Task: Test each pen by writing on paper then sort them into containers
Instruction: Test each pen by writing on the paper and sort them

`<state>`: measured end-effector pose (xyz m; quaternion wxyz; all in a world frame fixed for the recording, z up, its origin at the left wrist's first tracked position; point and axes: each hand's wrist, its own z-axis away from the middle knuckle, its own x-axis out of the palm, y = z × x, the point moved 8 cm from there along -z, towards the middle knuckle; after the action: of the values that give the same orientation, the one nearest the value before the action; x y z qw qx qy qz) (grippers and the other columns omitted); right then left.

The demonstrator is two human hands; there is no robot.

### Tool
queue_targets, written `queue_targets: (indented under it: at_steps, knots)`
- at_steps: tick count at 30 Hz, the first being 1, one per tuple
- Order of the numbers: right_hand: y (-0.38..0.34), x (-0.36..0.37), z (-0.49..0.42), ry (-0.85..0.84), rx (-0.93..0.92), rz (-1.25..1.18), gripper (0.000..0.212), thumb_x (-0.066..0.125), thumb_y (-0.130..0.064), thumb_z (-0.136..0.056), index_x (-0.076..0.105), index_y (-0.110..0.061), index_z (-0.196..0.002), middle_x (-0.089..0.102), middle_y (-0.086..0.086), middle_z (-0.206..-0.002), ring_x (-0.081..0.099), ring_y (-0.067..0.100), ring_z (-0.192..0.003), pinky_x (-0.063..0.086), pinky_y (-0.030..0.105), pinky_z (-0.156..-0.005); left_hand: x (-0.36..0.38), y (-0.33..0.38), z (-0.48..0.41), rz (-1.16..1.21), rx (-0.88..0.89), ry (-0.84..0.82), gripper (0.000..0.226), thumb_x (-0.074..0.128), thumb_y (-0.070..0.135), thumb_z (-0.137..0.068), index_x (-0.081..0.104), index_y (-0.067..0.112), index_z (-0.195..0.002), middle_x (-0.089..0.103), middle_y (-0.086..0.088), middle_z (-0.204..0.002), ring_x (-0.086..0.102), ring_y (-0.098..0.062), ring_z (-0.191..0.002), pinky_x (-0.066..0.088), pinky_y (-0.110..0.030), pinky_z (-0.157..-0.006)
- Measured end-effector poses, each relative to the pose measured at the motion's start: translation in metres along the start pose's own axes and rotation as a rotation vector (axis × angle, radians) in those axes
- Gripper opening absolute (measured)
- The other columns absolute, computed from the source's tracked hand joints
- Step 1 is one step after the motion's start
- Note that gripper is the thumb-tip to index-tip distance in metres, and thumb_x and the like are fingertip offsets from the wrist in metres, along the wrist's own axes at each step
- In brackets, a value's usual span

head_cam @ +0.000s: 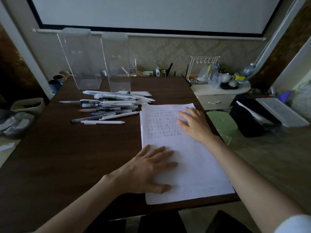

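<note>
Both hands lie flat on a white sheet of paper (pixel 181 165) on the dark brown worktop (pixel 67 157). The left hand (pixel 148 170) presses the near part of the paper with fingers spread. The right hand (pixel 193 121) rests on the far part, over rows of small written marks (pixel 161 123). Neither hand holds a pen. A pile of pens (pixel 111 105) lies left of the paper. Behind the pile stand 2 tall clear containers (pixel 80 59), side by side.
</note>
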<state>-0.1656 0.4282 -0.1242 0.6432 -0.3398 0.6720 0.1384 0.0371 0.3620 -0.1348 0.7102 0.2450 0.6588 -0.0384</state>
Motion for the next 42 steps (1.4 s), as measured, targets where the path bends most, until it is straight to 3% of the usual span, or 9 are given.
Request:
queue_targets:
  at_steps: [4,13,16,20,24,28,32,37,42]
  knots:
    - [-0.042,-0.009,0.001,0.047,-0.144,-0.069,0.044,0.048,-0.034,-0.097,0.048,-0.015,-0.136,0.031,0.008,-0.151,0.024,0.024,-0.139,0.014,0.033,-0.113,0.003,0.009,0.012,0.038,-0.008,-0.064,0.082,0.045,0.071,-0.081,0.008,0.040,-0.148,-0.012,0.010,-0.156,-0.020,-0.006,-0.140,-0.018,-0.036,-0.110]
    - [-0.074,0.016,-0.004,-0.161,-0.153,-0.196,0.042,0.046,-0.033,-0.098,0.047,-0.019,-0.137,0.029,0.002,-0.152,0.022,0.018,-0.140,0.020,0.034,-0.113,-0.003,-0.004,0.014,0.005,-0.034,0.075,0.070,0.042,0.064,-0.087,0.022,0.034,-0.147,0.007,0.006,-0.157,-0.002,-0.010,-0.143,-0.007,-0.037,-0.114]
    - [-0.087,0.016,-0.005,-0.126,-0.199,-0.138,0.043,0.045,-0.033,-0.098,0.045,-0.019,-0.138,0.030,0.002,-0.152,0.023,0.019,-0.140,0.017,0.030,-0.112,-0.032,-0.050,0.030,-0.019,-0.184,0.188,0.070,0.036,0.069,-0.084,0.028,0.035,-0.144,0.017,0.011,-0.154,0.010,-0.007,-0.142,0.001,-0.032,-0.114]
    - [-0.096,0.031,-0.001,-0.104,-0.209,-0.074,0.044,0.038,-0.040,-0.099,0.040,-0.028,-0.141,0.029,-0.002,-0.153,0.023,0.016,-0.140,0.017,0.030,-0.113,-0.072,-0.138,0.064,-0.110,-0.528,0.467,0.049,0.050,0.039,-0.093,0.039,0.028,-0.140,0.035,0.000,-0.146,0.033,-0.019,-0.133,0.024,-0.038,-0.111]
    - [-0.091,0.036,-0.003,-0.106,-0.172,-0.114,0.043,0.038,-0.043,-0.098,0.039,-0.034,-0.140,0.029,-0.008,-0.152,0.022,0.013,-0.140,0.018,0.032,-0.114,-0.077,-0.188,0.086,-0.131,-0.779,0.514,0.044,0.054,0.039,-0.091,0.049,0.023,-0.132,0.046,0.000,-0.134,0.042,-0.019,-0.123,0.031,-0.036,-0.103]
    - [-0.086,0.038,-0.004,-0.094,-0.158,-0.190,0.041,0.042,-0.043,-0.096,0.043,-0.035,-0.137,0.030,-0.012,-0.150,0.023,0.010,-0.139,0.023,0.035,-0.114,-0.077,-0.185,0.086,-0.113,-0.713,0.555,0.034,0.057,0.036,-0.089,0.056,0.023,-0.121,0.054,0.002,-0.121,0.051,-0.016,-0.108,0.039,-0.032,-0.092]
    - [-0.084,0.036,-0.005,-0.086,-0.153,-0.235,0.039,0.045,-0.040,-0.096,0.047,-0.033,-0.135,0.034,-0.010,-0.148,0.026,0.011,-0.137,0.026,0.034,-0.112,-0.075,-0.196,0.106,0.002,-0.822,0.521,0.053,0.065,0.050,-0.080,0.048,0.029,-0.126,0.048,0.008,-0.119,0.047,-0.012,-0.108,0.045,-0.031,-0.084]
    - [-0.086,0.036,-0.005,-0.065,-0.178,-0.200,0.041,0.047,-0.038,-0.096,0.049,-0.028,-0.135,0.036,-0.008,-0.146,0.027,0.010,-0.136,0.024,0.030,-0.111,-0.074,-0.198,0.132,0.101,-0.788,0.514,0.012,0.062,0.038,-0.084,0.055,0.039,-0.094,0.049,0.015,-0.100,0.049,-0.009,-0.098,0.044,-0.034,-0.086]
    - [-0.112,-0.010,0.008,0.321,-0.386,-0.167,0.054,0.044,-0.048,-0.094,0.045,-0.016,-0.137,0.043,0.006,-0.142,0.036,0.018,-0.132,0.032,0.033,-0.107,-0.093,-0.151,0.093,0.185,-0.603,0.753,0.013,0.067,0.026,-0.083,0.059,0.029,-0.093,0.057,0.017,-0.088,0.054,-0.004,-0.082,0.049,-0.035,-0.077]
